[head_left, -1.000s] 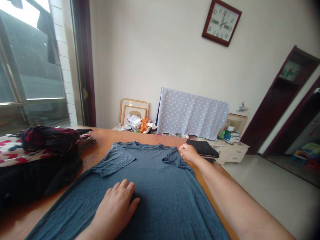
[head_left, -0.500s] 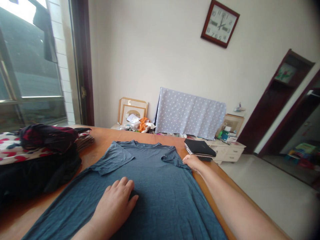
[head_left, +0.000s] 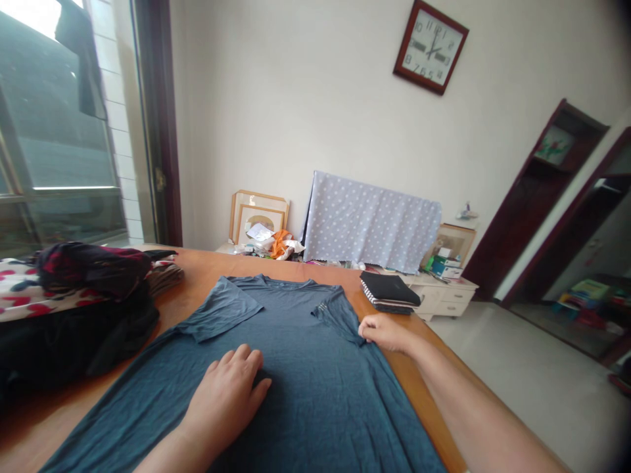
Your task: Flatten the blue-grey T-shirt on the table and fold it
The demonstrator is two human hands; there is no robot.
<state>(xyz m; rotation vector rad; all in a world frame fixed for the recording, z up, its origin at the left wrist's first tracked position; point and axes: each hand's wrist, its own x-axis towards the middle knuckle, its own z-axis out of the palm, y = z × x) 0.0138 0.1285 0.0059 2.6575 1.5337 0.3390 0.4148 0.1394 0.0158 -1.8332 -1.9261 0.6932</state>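
A dark teal T-shirt [head_left: 305, 368] lies spread on the wooden table [head_left: 197, 266], its neckline at the far side. Both short sleeves are turned inward over the body of the shirt. My left hand [head_left: 229, 387] rests on the middle of the shirt, palm down, fingers loosely curved and thumb apart. At the right edge, just below the sleeve, my right hand [head_left: 382, 332] pinches the fabric between thumb and fingers. The fingertips of the right hand are partly hidden by the hand itself.
A neat stack of folded clothes [head_left: 389, 290], black on top, sits at the table's far right. On the left is a heaped pile of clothes [head_left: 93, 282]. Behind the table are a polka-dot cloth [head_left: 369, 220], picture frames [head_left: 259, 217] and a white cabinet [head_left: 451, 295].
My right hand has moved slightly nearer along the shirt's right edge, and the right sleeve now lies flatter. My left hand stays in place on the shirt.
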